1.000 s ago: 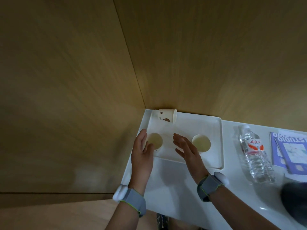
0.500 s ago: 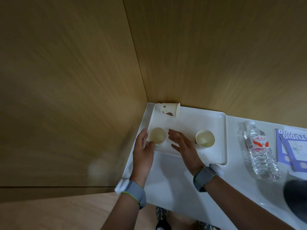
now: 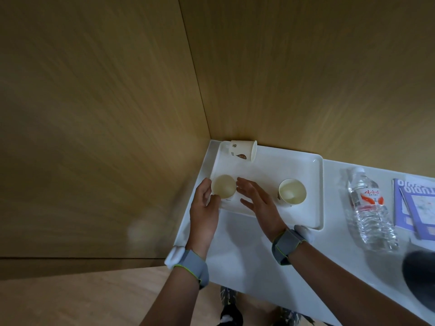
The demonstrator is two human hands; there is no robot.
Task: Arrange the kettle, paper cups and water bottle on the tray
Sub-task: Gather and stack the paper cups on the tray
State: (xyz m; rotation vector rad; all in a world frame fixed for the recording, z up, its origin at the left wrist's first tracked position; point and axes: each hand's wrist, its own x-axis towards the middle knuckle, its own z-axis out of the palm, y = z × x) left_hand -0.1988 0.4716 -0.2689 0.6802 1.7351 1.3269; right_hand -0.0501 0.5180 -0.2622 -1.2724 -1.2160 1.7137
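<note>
A white tray [image 3: 313, 191] lies in the counter's corner. On its front left stands a paper cup [image 3: 223, 189]; my left hand [image 3: 204, 205] holds its left side with fingers and thumb. My right hand [image 3: 257, 203] is open, fingers spread, just right of that cup and barely apart from it. A second cup [image 3: 292, 192] stands on the tray's right part. A third cup [image 3: 242, 150] lies on its side at the tray's back left corner. The water bottle [image 3: 369, 208] lies on the counter, right of the tray. A dark rounded object [image 3: 419, 278], perhaps the kettle, is cut off at the lower right.
The white counter [image 3: 247, 260] meets wooden walls [image 3: 306, 78] at the back and left. Blue booklets [image 3: 414, 205] lie right of the bottle. My shoes show on the floor below the counter's front edge.
My right hand's fingers have come closer to the left cup. My left hand has stayed against it. The view has shifted slightly, so everything sits a little higher in the frame.
</note>
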